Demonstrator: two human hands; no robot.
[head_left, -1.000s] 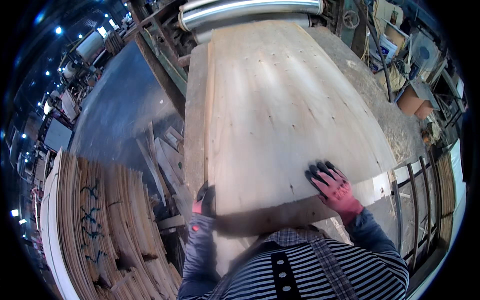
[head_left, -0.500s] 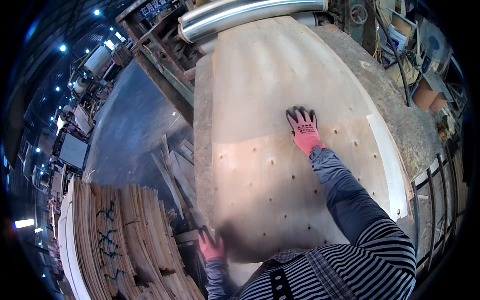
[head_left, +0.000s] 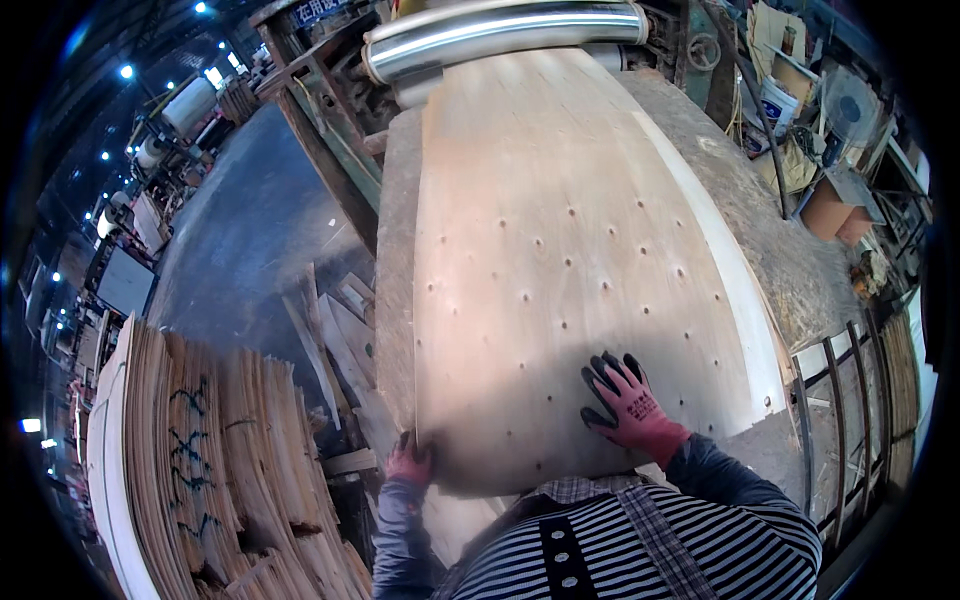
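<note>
A broad, pale wood veneer sheet dotted with small dark knots lies on the table before me, over another sheet that reaches the shiny metal roller at the far end. My right hand, in a pink glove with black fingertips, rests flat on the near right part of the knotted sheet, fingers spread. At its near left corner, my gloved left hand is closed round the edge; its thumb is hard to make out. A white strip of sheet shows along the right side.
A tall stack of veneer sheets stands at the left, with loose wood strips beside it. Metal bars rise at the right. A cardboard box and a white bucket stand at the far right. A machine frame flanks the roller.
The knotted sheet has slid away toward the roller. My right hand has come back nearer to my body, and my left hand has closed at the sheet's edge. The view has shifted slightly.
</note>
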